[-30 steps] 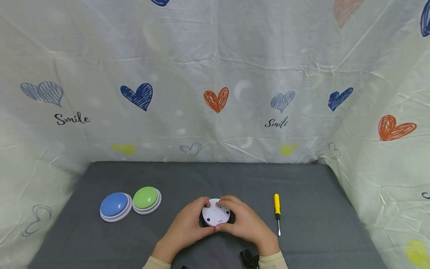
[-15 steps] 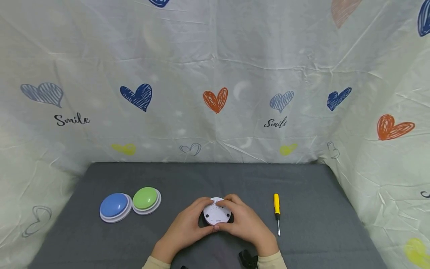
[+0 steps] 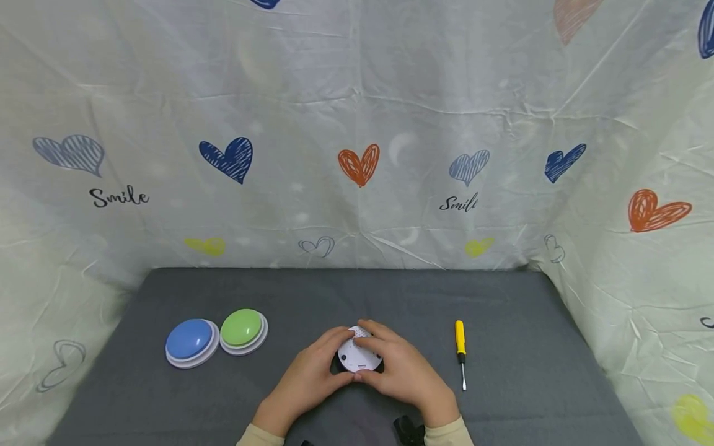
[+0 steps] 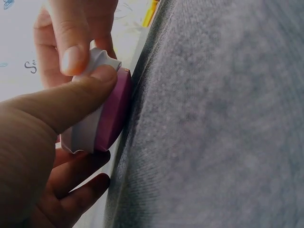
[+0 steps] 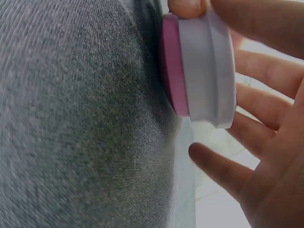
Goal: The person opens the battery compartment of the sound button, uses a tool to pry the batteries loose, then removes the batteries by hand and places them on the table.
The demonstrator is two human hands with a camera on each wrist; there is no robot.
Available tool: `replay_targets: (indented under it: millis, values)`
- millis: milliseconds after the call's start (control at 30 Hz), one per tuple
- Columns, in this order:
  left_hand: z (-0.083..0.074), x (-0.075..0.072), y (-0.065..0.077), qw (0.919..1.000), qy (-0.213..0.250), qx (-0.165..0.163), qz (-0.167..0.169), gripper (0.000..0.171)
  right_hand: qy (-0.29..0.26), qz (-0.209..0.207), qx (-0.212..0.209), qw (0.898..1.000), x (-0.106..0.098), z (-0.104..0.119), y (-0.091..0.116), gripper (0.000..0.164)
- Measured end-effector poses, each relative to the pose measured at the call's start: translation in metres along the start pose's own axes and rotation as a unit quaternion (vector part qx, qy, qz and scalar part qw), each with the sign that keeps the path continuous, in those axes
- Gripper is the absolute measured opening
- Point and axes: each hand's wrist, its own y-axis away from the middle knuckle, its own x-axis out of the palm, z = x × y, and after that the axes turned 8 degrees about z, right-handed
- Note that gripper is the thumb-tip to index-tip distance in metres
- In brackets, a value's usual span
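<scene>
A round push button (image 3: 359,358) is upside down at the middle front of the table. Its white base, with small holes and dark round spots, faces up, while its pink dome (image 5: 174,66) points at the grey cloth. My left hand (image 3: 312,370) grips it from the left, thumb on the near rim. From the right my right hand (image 3: 406,371) holds it too, index finger lying across part of the base. Both thumb tips meet at the near edge. In the left wrist view, the pink side (image 4: 114,114) sits close to the cloth; whether it touches cannot be told.
At the left, a blue push button (image 3: 188,339) and a green one (image 3: 242,328) lie side by side, dome up. A yellow-handled screwdriver (image 3: 460,344) is to the right. Behind the grey-covered table (image 3: 513,322) hangs a white curtain (image 3: 295,124) with printed hearts.
My right hand's fingers have shifted a little left over the base and cover more of it. The button has turned slightly between the hands. My left hand stays almost where it was.
</scene>
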Motion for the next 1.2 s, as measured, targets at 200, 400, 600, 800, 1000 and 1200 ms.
replay_targets:
  millis: [200,400,600,800,1000,1200]
  values:
    - [-0.0001,-0.0005,-0.0006,0.9999,0.010,-0.004,0.004,0.074,0.002,-0.009,-0.025,1.000,0.0002,0.0031,0.0000,0.044]
    - [0.0013,-0.0009,0.0012,0.9998,0.016,0.003,-0.005,0.075,0.001,-0.023,-0.042,0.999,0.0018,0.0040,0.0002,0.035]
    - [0.0041,-0.0010,0.0008,0.9996,0.021,0.018,-0.009,0.074,0.032,-0.030,-0.044,0.998,0.0007,0.0070,-0.0005,0.030]
    - [0.0070,-0.0028,0.0003,0.9982,0.056,0.018,0.007,0.073,0.065,-0.032,-0.056,0.996,0.0008,0.0086,-0.0017,0.025]
    - [0.0068,-0.0050,0.0002,0.9959,0.087,0.012,0.023,0.073,0.075,-0.051,-0.088,0.992,0.0023,0.0074,-0.0019,0.025]
    - [0.0071,-0.0054,-0.0004,0.9956,0.091,0.014,0.018,0.071,0.101,-0.061,-0.110,0.987,0.0038,0.0081,-0.0026,0.024]
